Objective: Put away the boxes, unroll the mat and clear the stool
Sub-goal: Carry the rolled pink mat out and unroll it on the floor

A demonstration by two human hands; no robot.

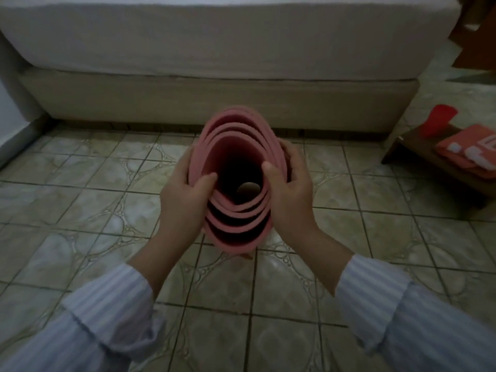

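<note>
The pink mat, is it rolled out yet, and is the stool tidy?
Not yet. The pink mat is rolled up, held on end by the left hand and right hand. The stool carries a red cup and orange items. No boxes are visible.

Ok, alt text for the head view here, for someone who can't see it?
Both hands, left and right, hold a rolled pink mat end-on over a tiled floor, thumbs hooked inside the roll. A bed lies ahead. At right, a low wooden stool carries red and orange items, too blurred to identify.
</note>
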